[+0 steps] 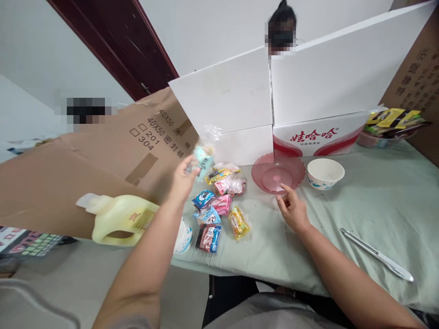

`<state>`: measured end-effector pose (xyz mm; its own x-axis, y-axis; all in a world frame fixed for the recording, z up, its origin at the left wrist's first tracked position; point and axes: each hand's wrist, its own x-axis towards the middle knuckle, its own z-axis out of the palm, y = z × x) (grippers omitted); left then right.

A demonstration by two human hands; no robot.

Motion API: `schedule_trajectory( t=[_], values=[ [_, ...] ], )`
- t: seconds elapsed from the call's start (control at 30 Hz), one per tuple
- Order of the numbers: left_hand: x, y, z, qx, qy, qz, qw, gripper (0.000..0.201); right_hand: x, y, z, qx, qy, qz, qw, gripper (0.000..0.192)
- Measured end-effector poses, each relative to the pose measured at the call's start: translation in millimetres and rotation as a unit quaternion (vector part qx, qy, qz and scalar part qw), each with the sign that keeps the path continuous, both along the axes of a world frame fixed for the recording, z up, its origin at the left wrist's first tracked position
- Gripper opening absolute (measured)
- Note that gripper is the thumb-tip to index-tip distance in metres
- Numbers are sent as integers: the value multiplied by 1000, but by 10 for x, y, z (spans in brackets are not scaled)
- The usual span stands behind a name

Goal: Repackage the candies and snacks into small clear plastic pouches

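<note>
My left hand (pixel 183 180) is raised above the table and grips a small clear-wrapped snack packet (pixel 204 153) with a pale blue label. Below it lies a cluster of several small wrapped snacks (pixel 219 205) in blue, pink, yellow and red on the green cloth. My right hand (pixel 291 208) rests on the cloth with the index finger stretched out, touching the near rim of a pink translucent plate (pixel 277 172). Nothing is in that hand. A white bowl (pixel 325 173) with a blue pattern stands just right of the plate.
A yellow plastic jug (pixel 118 218) lies at the left, beside a white cup (pixel 183 237) partly hidden by my arm. Metal tongs (pixel 377 254) lie at the right. Brown cardboard (pixel 103 155), white boards (pixel 308 87) and a red-printed box (pixel 318 135) wall off the back. A snack dish (pixel 391 123) sits far right.
</note>
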<state>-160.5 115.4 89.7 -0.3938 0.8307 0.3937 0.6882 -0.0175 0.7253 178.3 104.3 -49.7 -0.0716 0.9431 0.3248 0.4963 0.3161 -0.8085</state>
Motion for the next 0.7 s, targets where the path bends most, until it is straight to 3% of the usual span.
schedule_trajectory(
  t=[0.07,0.17,0.23,0.3,0.4,0.47,0.63,0.7],
  values=[
    [430,-320,-110,-73,-2,-94,993,55,-32,-120,109,41,56,36,997,50],
    [1008,-747,-383,-191,-2,-214,958,50,-4,-316,266,78,88,83,990,53],
    [1309,-925,-606,-209,18,-296,932,48,77,-434,318,95,38,98,990,47],
    [1558,-1007,-835,-190,50,-322,926,49,193,-529,309,108,-63,80,989,38],
    [1882,-1018,-1131,-177,154,-295,926,54,369,-625,205,80,-215,31,973,29],
    [2060,-1009,-1259,-178,226,-256,923,52,455,-673,111,43,-261,41,964,29],
    [2239,-1025,-1352,-132,259,-124,949,53,539,-778,-52,27,-223,66,972,35],
    [2232,-1029,-1354,-118,234,-123,957,52,536,-805,-61,34,-194,67,978,32]
  ],
)
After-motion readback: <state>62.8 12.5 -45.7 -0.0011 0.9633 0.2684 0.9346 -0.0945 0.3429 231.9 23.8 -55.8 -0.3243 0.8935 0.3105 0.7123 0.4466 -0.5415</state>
